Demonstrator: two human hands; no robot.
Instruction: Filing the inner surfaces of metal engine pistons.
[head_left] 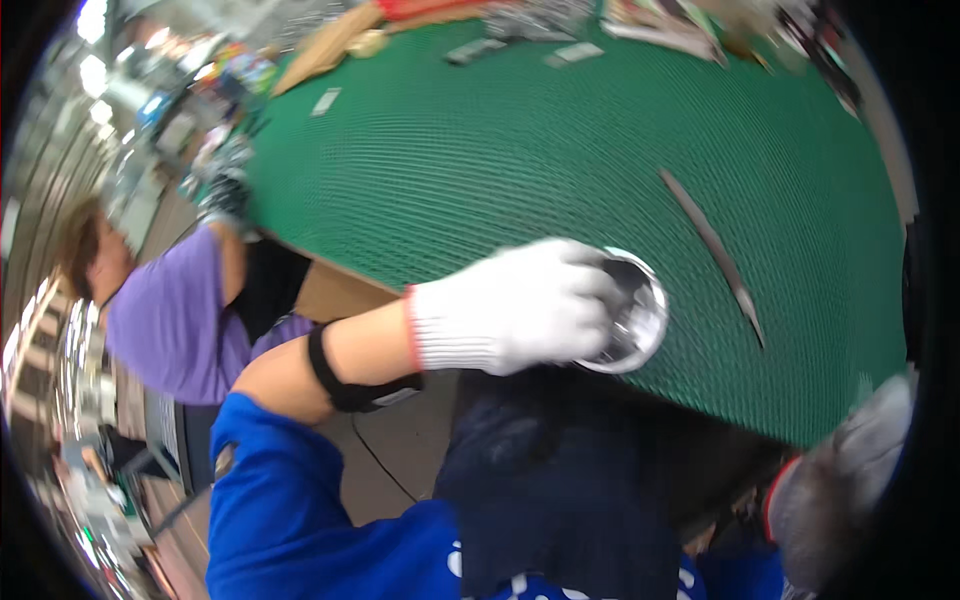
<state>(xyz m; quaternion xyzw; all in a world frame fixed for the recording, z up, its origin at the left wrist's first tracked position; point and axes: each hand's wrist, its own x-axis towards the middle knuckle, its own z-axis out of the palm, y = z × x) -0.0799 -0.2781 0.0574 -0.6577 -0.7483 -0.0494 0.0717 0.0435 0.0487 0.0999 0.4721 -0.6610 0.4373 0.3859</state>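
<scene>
My left hand [535, 305], in a white knit glove with a red cuff, is closed over the left rim of a round, shiny metal cup-like part [648, 335]. The part is at the near edge of the green mat, its opening facing up toward me; motion blurs its inside. A long, thin, dark grey tool with a pointed end, like a file [715, 243], lies on the mat to the right of it. My right hand [845, 490], in a greyish, soiled glove, hangs by the table's near right edge, its fingers smeared by motion.
The ribbed green mat [450, 160] covers the table. Clear plastic bags [540, 20], small flat pieces [575, 54] and cardboard [325, 45] sit along the far side. A co-worker in a purple shirt [175, 310] works at the left, wearing dark gloves.
</scene>
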